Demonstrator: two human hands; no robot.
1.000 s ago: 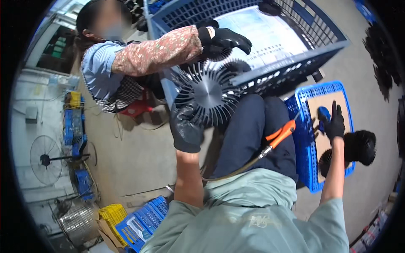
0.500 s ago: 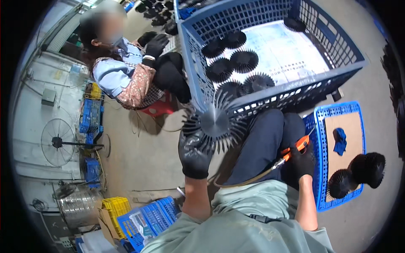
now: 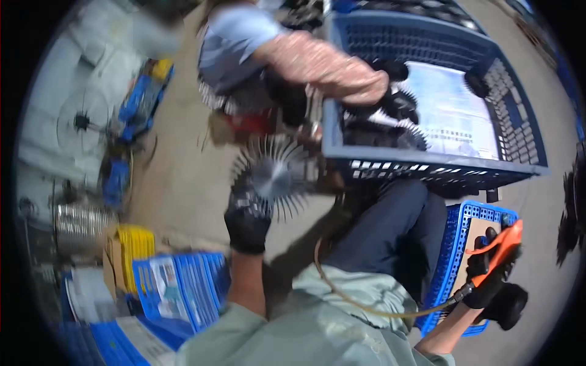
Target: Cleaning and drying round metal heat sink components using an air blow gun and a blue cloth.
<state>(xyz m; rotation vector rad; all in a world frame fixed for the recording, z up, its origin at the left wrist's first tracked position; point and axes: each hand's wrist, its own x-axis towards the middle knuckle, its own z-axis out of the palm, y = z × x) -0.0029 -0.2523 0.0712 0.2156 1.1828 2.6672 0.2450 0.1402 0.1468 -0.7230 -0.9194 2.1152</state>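
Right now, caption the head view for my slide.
Gloved left hand lifts a finned disc; right hand grips an orange tool.

Finned round part [image 3: 274, 177]: bare metal, silvery centre, fins w/ dull sheen. Left hand [image 3: 247, 222] & right hand [image 3: 488, 277] in black matt gloves, cloth-like. Orange tool [image 3: 502, 253]: glossy plastic, w/ smooth rubbery hose [image 3: 366, 305]. Big blue crate [image 3: 427, 168] & small blue tray [image 3: 455, 256]: perforated plastic, matt. Sheet [image 3: 452, 116] in crate: glossy, paper-like. Floor [image 3: 183, 183]: rough concrete.
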